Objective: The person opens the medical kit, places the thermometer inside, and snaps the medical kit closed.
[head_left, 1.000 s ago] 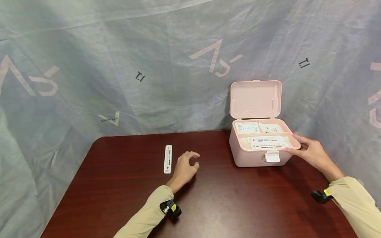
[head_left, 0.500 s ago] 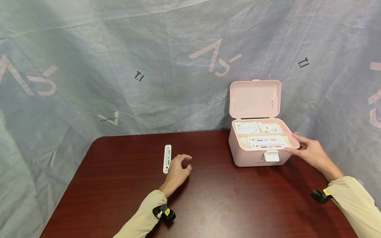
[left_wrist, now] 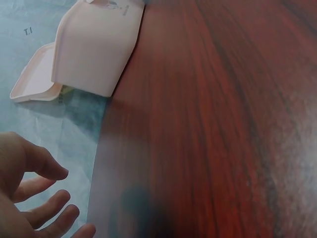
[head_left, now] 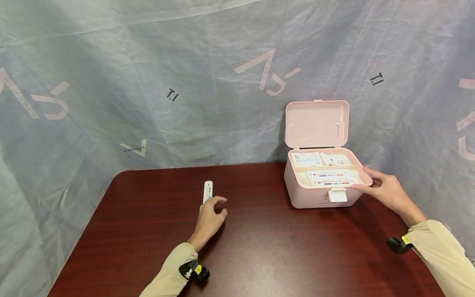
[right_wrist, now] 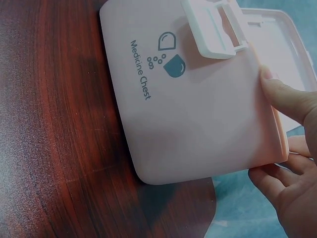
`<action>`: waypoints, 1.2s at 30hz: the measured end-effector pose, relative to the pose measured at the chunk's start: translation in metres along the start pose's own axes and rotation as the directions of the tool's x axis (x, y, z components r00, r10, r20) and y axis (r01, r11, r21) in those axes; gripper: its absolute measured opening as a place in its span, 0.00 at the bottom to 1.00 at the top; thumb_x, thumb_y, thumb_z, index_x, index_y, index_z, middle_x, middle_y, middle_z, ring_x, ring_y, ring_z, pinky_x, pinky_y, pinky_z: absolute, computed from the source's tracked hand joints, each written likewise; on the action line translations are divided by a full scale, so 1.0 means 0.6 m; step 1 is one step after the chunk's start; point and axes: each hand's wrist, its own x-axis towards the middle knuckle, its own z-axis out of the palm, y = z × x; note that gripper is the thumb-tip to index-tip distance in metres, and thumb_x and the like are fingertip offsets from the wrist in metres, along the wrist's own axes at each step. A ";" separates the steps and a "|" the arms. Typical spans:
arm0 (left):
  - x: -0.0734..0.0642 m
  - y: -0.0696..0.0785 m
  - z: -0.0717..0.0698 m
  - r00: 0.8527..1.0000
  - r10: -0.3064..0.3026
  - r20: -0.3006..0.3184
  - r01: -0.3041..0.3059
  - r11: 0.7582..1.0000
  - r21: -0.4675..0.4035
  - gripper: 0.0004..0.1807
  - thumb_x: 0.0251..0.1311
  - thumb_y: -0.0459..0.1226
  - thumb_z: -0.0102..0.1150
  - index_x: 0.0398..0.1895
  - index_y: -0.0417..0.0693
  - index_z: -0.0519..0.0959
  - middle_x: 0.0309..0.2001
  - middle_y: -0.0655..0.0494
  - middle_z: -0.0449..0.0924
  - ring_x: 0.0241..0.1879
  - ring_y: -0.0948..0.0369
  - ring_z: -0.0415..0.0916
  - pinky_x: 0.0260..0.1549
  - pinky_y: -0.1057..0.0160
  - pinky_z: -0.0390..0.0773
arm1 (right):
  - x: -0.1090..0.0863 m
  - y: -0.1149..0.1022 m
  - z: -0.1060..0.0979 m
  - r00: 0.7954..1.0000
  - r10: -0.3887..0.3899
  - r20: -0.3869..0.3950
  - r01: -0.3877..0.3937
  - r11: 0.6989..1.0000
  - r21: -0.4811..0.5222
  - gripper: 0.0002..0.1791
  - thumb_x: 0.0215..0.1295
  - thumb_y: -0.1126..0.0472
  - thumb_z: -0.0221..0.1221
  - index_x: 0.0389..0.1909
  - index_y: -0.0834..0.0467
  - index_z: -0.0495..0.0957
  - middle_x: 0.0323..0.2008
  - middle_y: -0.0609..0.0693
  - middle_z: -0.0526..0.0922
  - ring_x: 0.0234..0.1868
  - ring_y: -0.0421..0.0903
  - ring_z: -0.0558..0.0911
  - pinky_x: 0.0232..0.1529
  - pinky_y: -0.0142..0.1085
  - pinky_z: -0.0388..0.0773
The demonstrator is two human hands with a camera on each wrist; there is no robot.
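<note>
A pink medicine chest [head_left: 311,200] stands on the table with its lid [head_left: 317,123] raised. My right hand [head_left: 389,192] grips its right end, the thumb [right_wrist: 285,94] on the front near the rim and the fingers round the side. Two white wall-type thermometers [head_left: 330,175] lie in the chest's front compartment. Another white thermometer [head_left: 208,189] lies lengthwise on the table at the left, its near end hidden by my left hand [head_left: 209,218]. That hand holds nothing; thumb and fingers are spread and loosely bent in the left wrist view.
The dark red wooden table [head_left: 259,247] backs onto a hanging grey printed cloth [head_left: 208,103]. A packet marked Surgical [head_left: 307,159] and a smaller white packet [head_left: 335,160] fill the chest's rear compartments. The white latch [head_left: 338,194] hangs down in front.
My left hand has moved left and a little toward me, from beside the loose thermometer to over its near end. My right hand has stayed on the chest.
</note>
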 end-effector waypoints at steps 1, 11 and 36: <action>0.000 -0.002 -0.002 1.000 -0.007 -0.004 0.007 1.000 -0.009 0.14 0.48 0.28 0.63 0.41 0.45 0.81 0.40 0.50 0.80 0.41 0.53 0.77 0.41 0.53 0.75 | 0.000 -0.001 0.000 1.000 0.003 -0.001 -0.003 1.000 0.003 0.45 0.51 0.52 0.70 0.64 0.70 0.63 0.63 0.70 0.63 0.41 0.15 0.67 0.34 0.14 0.66; -0.004 -0.022 -0.018 0.996 -0.069 -0.056 0.067 0.997 -0.033 0.15 0.46 0.26 0.64 0.41 0.40 0.81 0.39 0.44 0.80 0.39 0.48 0.77 0.38 0.51 0.76 | -0.002 -0.003 -0.001 1.000 0.021 -0.006 -0.021 1.000 -0.010 0.45 0.50 0.51 0.70 0.65 0.68 0.64 0.63 0.69 0.63 0.42 0.15 0.68 0.34 0.14 0.66; -0.001 -0.045 -0.027 0.959 -0.273 -0.082 0.282 0.949 0.143 0.31 0.43 0.35 0.69 0.56 0.44 0.74 0.52 0.43 0.69 0.45 0.50 0.70 0.33 0.49 0.73 | 0.000 0.002 -0.001 1.000 -0.006 0.003 0.006 1.000 -0.007 0.44 0.51 0.51 0.70 0.64 0.70 0.64 0.63 0.69 0.64 0.40 0.17 0.70 0.33 0.14 0.67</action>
